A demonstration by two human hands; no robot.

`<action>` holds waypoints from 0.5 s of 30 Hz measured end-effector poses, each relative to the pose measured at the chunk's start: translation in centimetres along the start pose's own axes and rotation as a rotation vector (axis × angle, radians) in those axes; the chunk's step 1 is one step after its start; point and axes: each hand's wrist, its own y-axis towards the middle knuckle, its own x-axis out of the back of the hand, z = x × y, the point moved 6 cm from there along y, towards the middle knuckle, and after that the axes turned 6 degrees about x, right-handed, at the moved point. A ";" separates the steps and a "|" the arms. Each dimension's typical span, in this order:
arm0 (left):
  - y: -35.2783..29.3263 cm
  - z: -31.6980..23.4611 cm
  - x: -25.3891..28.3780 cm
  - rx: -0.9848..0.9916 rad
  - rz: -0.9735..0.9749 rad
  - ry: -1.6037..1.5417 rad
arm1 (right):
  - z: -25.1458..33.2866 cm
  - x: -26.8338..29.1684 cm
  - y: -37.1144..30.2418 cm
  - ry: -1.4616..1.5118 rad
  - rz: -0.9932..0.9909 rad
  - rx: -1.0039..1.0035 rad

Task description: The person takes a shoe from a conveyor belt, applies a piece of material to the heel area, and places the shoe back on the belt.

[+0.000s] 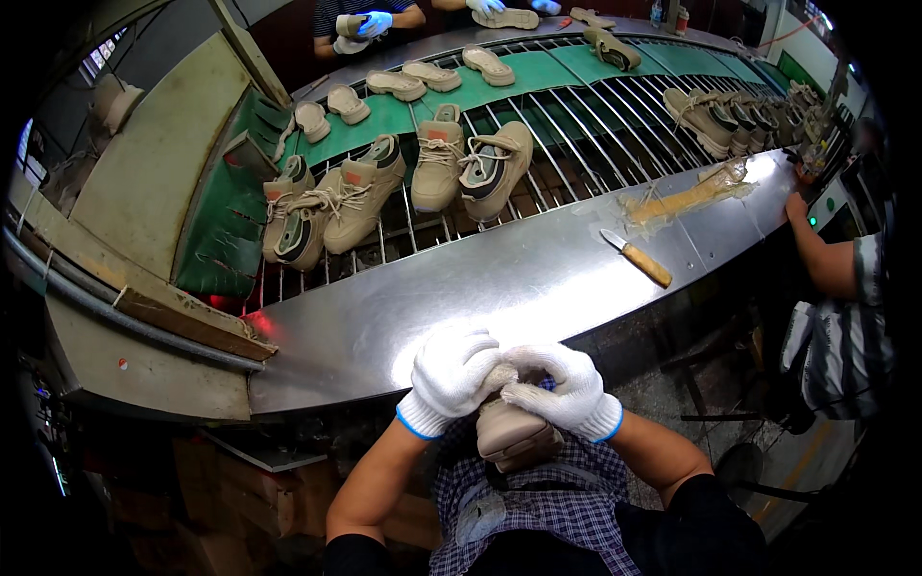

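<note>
From my remote seat I watched through the head camera as both gloved hands worked close to the body. The left hand (pixel 451 379) was curled around the far end of a beige shoe (pixel 519 437), and the right hand (pixel 567 392) closed on that same end from the other side, thumb and fingers bent inward. Both were grasping; what exactly the fingertips pinched was hidden from me. The shoe sat in front of the checked apron (pixel 595 470), just off the near edge of the steel ledge (pixel 413 298). I judged that this spot let the forearms stay low, with the body there as a backstop, while two opposed grips would keep the shoe from twisting.

On the ledge, a knife (pixel 645 265) lay with its wooden handle toward the near edge, probably so the right hand could find it easily. Beyond it was a yellowish strip (pixel 691 197), perhaps a pad or old glue; I could not tell.

Across the rack (pixel 576 144), laced shoes (pixel 440 158) stood in a cluster, some leaning together, likely because the bars gave little flat footing. A second row (pixel 725 120) was packed tightly at the right, apparently to save room. Pale soles (pixel 490 65) lay spread out on the green belt (pixel 557 72), within reach of a co-worker in blue gloves (pixel 376 23).
</note>
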 end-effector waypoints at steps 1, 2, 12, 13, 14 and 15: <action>0.0 -0.1 0.1 0.004 -0.004 0.002 | 0.0 0.0 -0.1 0.025 -0.004 -0.022; -0.1 -0.1 0.2 -0.005 -0.013 0.006 | -0.1 -0.1 -0.3 0.051 -0.009 -0.044; -0.6 -0.2 0.9 0.015 -0.026 -0.016 | -5.9 -1.6 -0.7 0.800 -0.243 -0.538; -0.8 0.0 0.9 0.023 -0.043 -0.055 | -6.6 -1.6 -0.5 0.899 -0.310 -0.520; -1.4 0.4 0.7 0.114 -0.016 -0.096 | -6.5 -1.6 -0.8 0.790 -0.288 -0.507; -2.1 0.9 0.3 0.204 0.010 -0.139 | -6.5 -1.6 -1.2 0.681 -0.265 -0.491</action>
